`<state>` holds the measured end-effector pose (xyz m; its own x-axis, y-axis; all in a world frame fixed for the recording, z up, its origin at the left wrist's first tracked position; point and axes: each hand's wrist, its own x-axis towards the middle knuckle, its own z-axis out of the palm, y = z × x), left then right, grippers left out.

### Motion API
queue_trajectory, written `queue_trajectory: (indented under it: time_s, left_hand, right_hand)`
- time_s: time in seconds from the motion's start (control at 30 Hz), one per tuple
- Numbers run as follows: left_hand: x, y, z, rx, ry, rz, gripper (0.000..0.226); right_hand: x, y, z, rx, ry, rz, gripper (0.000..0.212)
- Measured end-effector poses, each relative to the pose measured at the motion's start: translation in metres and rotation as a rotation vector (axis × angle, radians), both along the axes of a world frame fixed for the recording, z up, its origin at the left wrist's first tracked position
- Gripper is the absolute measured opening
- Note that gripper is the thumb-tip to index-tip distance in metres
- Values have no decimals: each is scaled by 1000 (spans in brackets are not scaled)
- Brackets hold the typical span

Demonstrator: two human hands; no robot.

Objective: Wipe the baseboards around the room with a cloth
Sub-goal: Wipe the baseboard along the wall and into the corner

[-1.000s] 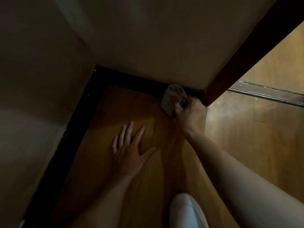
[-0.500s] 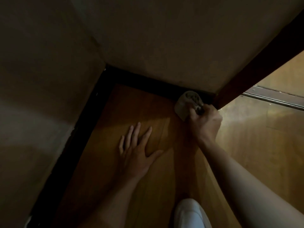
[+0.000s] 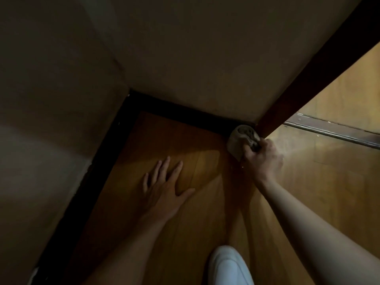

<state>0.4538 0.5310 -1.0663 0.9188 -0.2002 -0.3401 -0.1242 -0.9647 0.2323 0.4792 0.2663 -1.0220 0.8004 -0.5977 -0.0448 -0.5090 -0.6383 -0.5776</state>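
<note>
Here the bunched cloth (image 3: 240,138) is pressed against the right end of the dark baseboard (image 3: 185,113), tight beside the door post (image 3: 298,89). The right hand (image 3: 262,159) grips it in curled fingers, with the cloth at about eleven o'clock from the knuckles. From there the baseboard's long axis runs toward ten o'clock to the room corner, then turns down toward seven o'clock. The next stroke likely travels leftward along it, and the right hand is nearer. The left hand (image 3: 162,188) lies flat and spread on the wood floor (image 3: 164,140), holding nothing, at eight o'clock from the cloth.
</note>
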Motion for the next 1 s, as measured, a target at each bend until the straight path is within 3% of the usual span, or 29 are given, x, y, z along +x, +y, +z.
queue_trajectory:
  time_s: [0.13,0.3,0.53,1.0]
  left_hand:
    - [-4,1,33,16,9,-5,85]
    - [-9,0,84,-50,-248,-44,75]
    - [10,6,207,-66,-481,-21,62]
    - [17,27,562,-78,-589,66,61]
  right_hand:
    - [-16,-12,17,71,44,-45,30]
    - [-30,-6,59,527,32,65,24]
    - [4,43,183,954,-1,57,33]
    - [11,88,539,1045,-19,-37,37]
